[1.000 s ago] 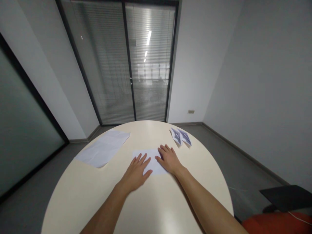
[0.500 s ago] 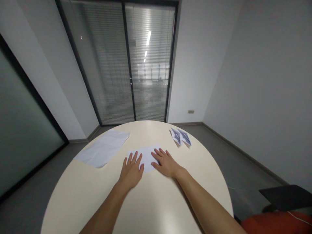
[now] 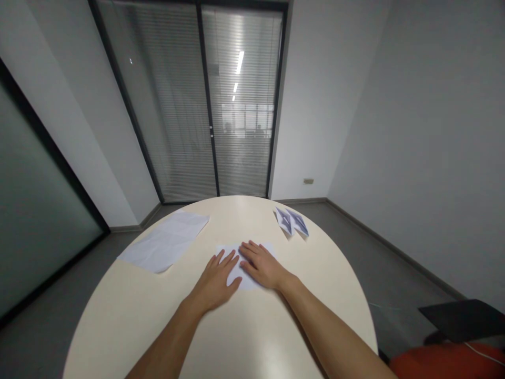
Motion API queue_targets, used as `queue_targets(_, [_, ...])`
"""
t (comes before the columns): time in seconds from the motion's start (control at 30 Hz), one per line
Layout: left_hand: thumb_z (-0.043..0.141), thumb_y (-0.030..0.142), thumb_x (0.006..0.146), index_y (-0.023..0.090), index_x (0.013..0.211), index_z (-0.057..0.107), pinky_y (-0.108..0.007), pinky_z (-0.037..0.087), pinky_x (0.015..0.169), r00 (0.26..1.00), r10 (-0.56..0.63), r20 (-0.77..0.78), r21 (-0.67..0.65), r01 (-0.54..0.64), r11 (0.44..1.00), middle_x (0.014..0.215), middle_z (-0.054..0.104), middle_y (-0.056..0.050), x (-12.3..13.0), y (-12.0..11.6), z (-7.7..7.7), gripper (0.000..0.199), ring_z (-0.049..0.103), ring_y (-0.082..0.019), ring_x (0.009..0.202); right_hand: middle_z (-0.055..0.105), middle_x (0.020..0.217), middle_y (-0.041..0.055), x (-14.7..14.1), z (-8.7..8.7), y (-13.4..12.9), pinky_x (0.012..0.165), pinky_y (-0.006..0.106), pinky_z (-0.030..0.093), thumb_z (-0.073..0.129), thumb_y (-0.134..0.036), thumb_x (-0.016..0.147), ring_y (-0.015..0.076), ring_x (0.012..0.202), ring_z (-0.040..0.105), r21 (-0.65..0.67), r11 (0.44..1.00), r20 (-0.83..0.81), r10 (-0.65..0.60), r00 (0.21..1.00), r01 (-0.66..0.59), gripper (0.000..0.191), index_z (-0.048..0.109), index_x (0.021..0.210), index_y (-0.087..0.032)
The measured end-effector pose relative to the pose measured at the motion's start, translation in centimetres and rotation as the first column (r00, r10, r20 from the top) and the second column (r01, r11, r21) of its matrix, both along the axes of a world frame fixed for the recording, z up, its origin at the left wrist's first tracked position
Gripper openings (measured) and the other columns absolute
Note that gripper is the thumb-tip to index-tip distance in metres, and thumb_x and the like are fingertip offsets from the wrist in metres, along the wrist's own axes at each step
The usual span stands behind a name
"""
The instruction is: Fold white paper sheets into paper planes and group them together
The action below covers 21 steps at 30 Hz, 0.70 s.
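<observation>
A small white sheet of paper (image 3: 248, 281) lies flat near the middle of the round table. On its left part rests my left hand (image 3: 216, 279), palm down with the thumb spread out. My right hand (image 3: 262, 266) lies flat over the paper's right part, fingers stretched toward the upper left. The fingertips of both hands are close to each other, with a strip of the sheet showing between them. Much of the paper is hidden under the hands.
The cream round table (image 3: 130, 316) carries a larger creased white sheet (image 3: 168, 242) at the left and a folded, printed paper piece (image 3: 291, 221) at the far right. Beyond it stands a glass partition with blinds (image 3: 244, 158). A red chair (image 3: 445, 362) is at the lower right.
The small sheet has shifted to the right and a little closer to me. My left hand has moved right and my right hand slightly left, so they are closer together.
</observation>
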<state>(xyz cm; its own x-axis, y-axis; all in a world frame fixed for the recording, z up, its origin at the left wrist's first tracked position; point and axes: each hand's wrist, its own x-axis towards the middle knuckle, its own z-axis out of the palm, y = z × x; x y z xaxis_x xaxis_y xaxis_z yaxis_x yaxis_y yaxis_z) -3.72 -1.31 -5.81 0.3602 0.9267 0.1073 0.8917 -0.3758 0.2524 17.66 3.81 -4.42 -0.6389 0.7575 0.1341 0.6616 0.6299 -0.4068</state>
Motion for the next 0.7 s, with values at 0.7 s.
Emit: queue_targets(0.7, [0.043, 0.031, 0.097, 0.014, 0.147, 0.046, -0.047, 0.029, 0.122, 0.997, 0.037, 0.075, 0.183, -0.050, 0.982, 0.152, 0.051, -0.013, 1.2, 0.2, 0.5, 0.053, 0.045, -0.026, 0.142, 0.028, 0.165, 0.0120, 0.8, 0.2, 0.0, 0.124, 0.061, 0.002, 0.042, -0.056, 0.099, 0.0338, 0.155, 0.016, -0.055, 0.998, 0.081, -0.025, 0.996, 0.029, 0.071, 0.033, 0.159, -0.019])
